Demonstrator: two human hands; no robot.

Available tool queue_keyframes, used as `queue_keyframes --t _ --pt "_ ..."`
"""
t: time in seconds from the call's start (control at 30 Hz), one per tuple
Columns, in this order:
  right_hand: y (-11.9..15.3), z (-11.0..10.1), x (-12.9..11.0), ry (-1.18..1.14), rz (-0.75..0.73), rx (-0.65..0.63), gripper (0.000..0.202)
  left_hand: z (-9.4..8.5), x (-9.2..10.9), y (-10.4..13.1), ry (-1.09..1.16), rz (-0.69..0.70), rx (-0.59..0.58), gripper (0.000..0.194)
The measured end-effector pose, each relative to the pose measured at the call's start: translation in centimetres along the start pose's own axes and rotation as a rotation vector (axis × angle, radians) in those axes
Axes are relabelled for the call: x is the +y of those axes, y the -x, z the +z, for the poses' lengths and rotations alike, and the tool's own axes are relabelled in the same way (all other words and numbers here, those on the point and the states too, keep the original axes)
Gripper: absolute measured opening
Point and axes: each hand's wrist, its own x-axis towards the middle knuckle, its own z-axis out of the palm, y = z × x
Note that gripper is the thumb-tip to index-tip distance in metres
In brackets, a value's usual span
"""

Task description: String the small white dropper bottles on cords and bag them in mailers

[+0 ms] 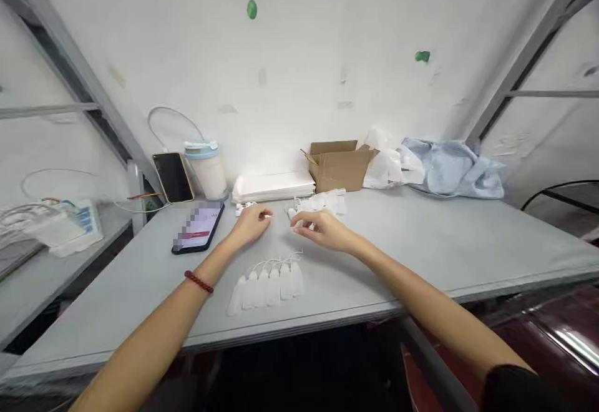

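Flat, white, plastic-looking tags (274,286) seem light, slippery — best edge-pinched — but I cannot tell whether left hand (253,221) or right hand (322,227) grips any.

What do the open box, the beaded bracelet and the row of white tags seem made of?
Open box: likely cardboard, matte brown with thin folded flaps. Beaded bracelet: dark red, round beads, perhaps wood, though too small to be sure. Row of white tags: flat, plain and pale, perhaps plastic or paper; blur leaves it open.
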Motion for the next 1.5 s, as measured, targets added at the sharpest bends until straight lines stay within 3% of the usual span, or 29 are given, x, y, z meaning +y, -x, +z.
queue_keyframes --t 0.23,0.47,0.87,1.3,1.5 --pt "-0.2 2.7 1.0 0.198 -0.102 -0.057 0.021 0.3 1.7 0.9 0.578 -0.198 -0.142 0.03" --pt "-0.5 3.3 1.4 0.166 -0.104 -0.039 0.021 0.6 2.6 1.4 0.93 -0.243 -0.215 0.029" --pt "-0.4 3.1 1.2 0.122 -0.122 -0.042 0.019 1.5 2.6 1.7 1.001 -0.2 -0.313 0.022" --pt "-0.2 2.6 -0.1 0.136 -0.043 0.069 0.023 0.6 2.6 1.5 0.989 -0.153 -0.276 0.021" --pt "0.0 2.4 -0.4 0.154 -0.057 0.051 0.021 0.3 3.1 1.6 0.905 -0.132 -0.256 0.019"
